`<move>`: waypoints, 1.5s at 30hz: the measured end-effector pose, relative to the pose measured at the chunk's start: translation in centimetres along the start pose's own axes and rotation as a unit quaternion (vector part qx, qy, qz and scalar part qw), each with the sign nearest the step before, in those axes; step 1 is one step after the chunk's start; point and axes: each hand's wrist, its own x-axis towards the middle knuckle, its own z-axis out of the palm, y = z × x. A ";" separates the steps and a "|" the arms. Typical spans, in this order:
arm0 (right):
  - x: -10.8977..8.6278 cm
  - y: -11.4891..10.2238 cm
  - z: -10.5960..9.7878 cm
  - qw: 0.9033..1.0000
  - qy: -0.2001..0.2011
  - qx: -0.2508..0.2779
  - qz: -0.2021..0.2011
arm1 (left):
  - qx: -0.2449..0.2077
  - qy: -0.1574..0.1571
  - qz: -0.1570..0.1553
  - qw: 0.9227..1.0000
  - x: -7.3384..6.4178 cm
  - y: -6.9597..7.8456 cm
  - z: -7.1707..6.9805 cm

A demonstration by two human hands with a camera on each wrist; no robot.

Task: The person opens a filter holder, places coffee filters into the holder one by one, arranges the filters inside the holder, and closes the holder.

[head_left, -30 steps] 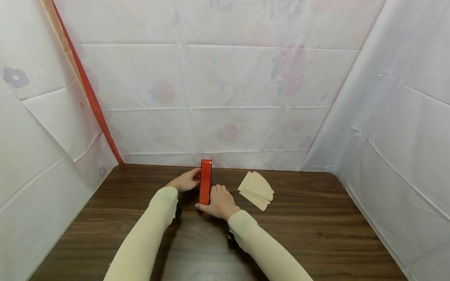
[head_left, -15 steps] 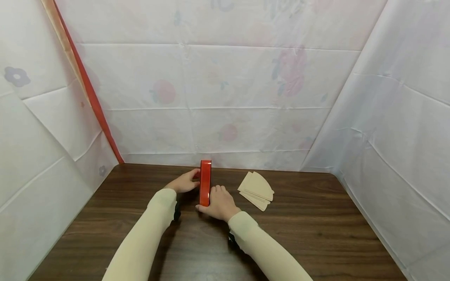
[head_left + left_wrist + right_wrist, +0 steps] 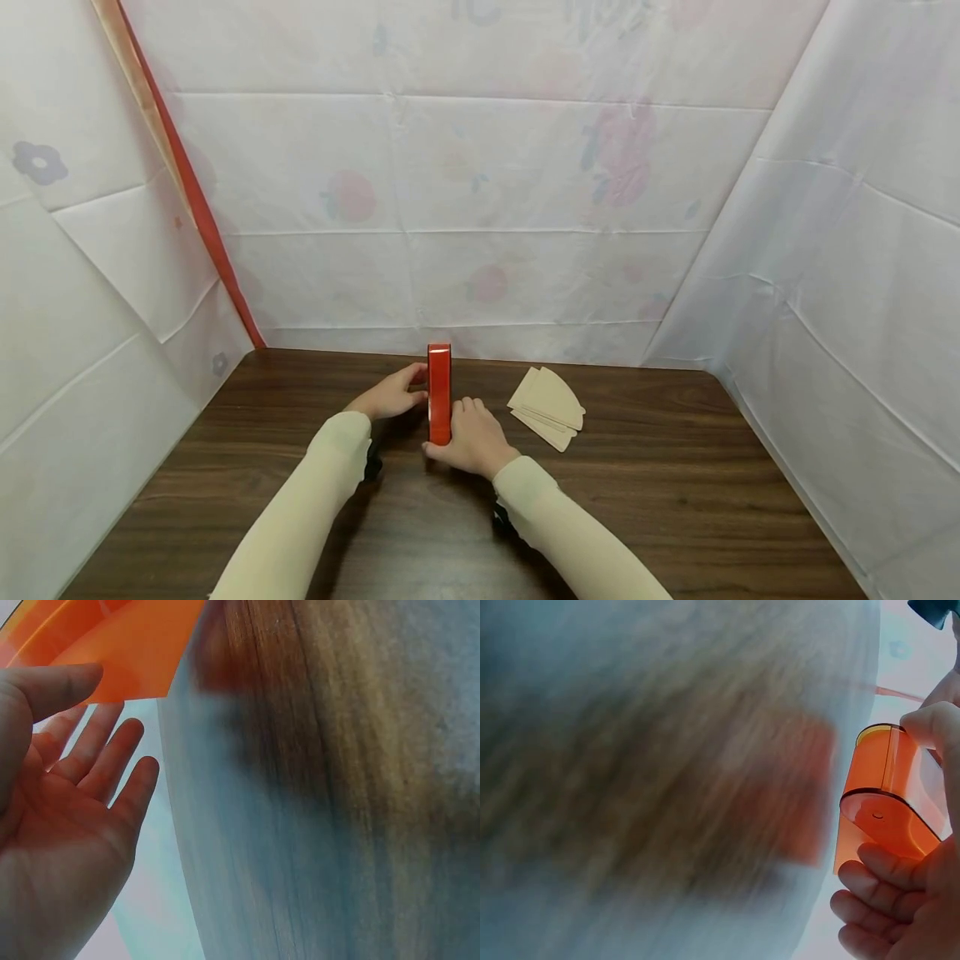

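A narrow orange see-through plastic box stands upright on the dark wooden table between the hands. My right hand grips its lower end from the right. In the right wrist view the thumb lies along one side of the box, with the curled fingers at the other. From the left, my left hand reaches to the box with thumb and fingertips at its side. The left wrist view has the thumb over the orange wall, while the other fingers are spread and loosely extended.
Several beige fan-shaped paper coffee filters lie overlapped on the table, right of the box. White patterned sheeting walls off the back and both sides. A red strip runs down the left back corner.
The box has shifted slightly toward me, with my right hand moving along with it. My left hand has drawn a little to the left.
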 end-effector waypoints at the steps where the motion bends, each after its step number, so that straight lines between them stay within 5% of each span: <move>1: -0.1 0.1 0.0 1.000 0.001 0.000 -0.002 | -0.002 0.001 0.004 1.000 -0.1 0.1 0.0; 18: -1.1 0.8 -0.6 0.999 0.016 0.023 -0.027 | -0.015 0.030 0.065 0.997 -1.8 1.0 0.5; 39: -2.7 2.0 -1.8 0.997 0.021 0.067 -0.046 | -0.040 0.050 0.051 0.997 -3.4 1.8 1.1; 45: -3.1 2.9 -2.1 0.994 0.009 0.090 -0.061 | -0.038 0.064 0.068 0.995 -4.1 2.3 1.4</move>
